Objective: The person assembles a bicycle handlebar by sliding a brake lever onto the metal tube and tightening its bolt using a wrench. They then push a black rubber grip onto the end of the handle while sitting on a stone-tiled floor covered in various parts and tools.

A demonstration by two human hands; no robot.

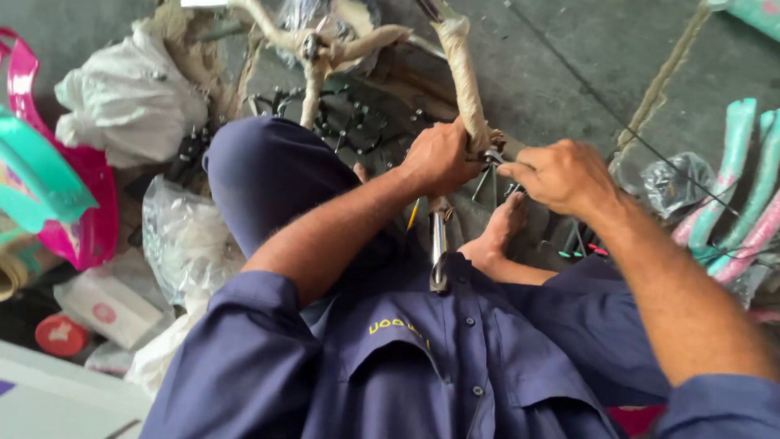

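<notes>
1. Centre of the frame, slightly above: one paper-wrapped frame tube [465, 73], beige, crinkled wrap, running up to the top edge.
2. Left hand [439, 156] clenched round the tube's lower end.
3. Right hand [561, 175] pinches a small metal fitting [493, 156], shiny, right beside the left hand, touching the tube end.
4. One chrome tube [439, 248], smooth, just below the hands, over the lap.
5. One bare foot [502, 228] under the right hand.
6. Upper left: one white plastic bag [126, 97], wrinkled.
7. Right edge: several foam-wrapped teal and pink tubes [731, 187]; exact count unclear.
8. Lower left: one round red lid [59, 335].
</notes>
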